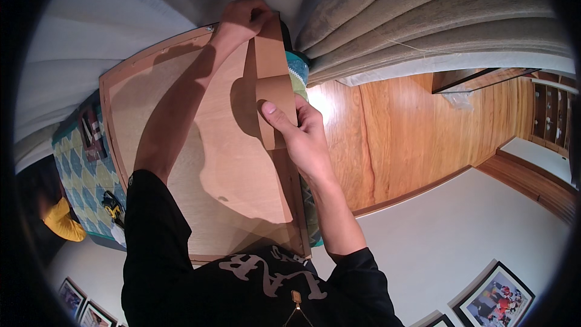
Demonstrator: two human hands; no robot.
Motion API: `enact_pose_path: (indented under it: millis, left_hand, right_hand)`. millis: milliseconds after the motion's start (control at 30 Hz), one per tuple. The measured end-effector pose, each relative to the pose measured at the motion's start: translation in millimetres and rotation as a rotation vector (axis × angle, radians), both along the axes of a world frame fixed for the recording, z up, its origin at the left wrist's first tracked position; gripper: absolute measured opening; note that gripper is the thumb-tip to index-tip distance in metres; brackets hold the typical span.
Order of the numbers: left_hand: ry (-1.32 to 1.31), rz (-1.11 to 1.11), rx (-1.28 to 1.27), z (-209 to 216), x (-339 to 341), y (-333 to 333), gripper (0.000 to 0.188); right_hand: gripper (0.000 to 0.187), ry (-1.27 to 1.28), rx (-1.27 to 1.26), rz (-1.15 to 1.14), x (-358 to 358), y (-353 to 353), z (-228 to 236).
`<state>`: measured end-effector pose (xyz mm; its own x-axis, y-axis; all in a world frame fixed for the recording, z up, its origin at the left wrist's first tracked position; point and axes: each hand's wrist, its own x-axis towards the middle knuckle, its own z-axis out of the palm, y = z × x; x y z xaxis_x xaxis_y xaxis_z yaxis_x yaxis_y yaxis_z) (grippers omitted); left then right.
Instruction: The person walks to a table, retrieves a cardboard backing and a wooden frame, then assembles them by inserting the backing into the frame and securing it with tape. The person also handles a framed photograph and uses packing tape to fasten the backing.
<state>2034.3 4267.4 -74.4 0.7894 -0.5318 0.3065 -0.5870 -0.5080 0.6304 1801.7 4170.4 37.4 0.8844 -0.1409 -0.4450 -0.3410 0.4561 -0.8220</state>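
- Between the two hands runs a strip of brown paper tape (270, 79), laid down the right edge of a large wooden board (200, 145) that looks like the back of a frame.
- The left hand (242, 19) is at the far top corner of the board, fingers curled down onto the upper end of the tape; whether it pinches the tape or only presses it, I cannot tell.
- The right hand (299, 130) is nearer the body, its thumb flat on the face of the tape and its fingers wrapped behind the strip, so the tape is clasped between them.
- Below the right hand's hold the tape ends in a short loose flap against the board.
- Under the board, left of both hands, lies a patterned blue and yellow cloth (85, 169).
- Right of the right hand, a wooden floor (393, 127) and grey curtains (423, 18) show.
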Motion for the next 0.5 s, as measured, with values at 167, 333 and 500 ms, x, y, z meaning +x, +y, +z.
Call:
enact_pose_path:
  millis: [167, 333, 500]
  left_hand:
    - [0.0, 0.007, -0.042, 2, -3, -1, 0.011]
    - [0.025, -0.007, -0.075, -3, 0, 0, 0.012]
    - [0.088, -0.037, -0.037, -8, 12, 3, 0.017]
  right_hand:
    - [0.031, 0.031, 0.004, 0.017, 0, -2, 1]
    - [0.031, 0.023, 0.015, 0.01, -2, 0, -1]
    - [0.031, 0.01, -0.013, 0.015, -1, 2, -4]
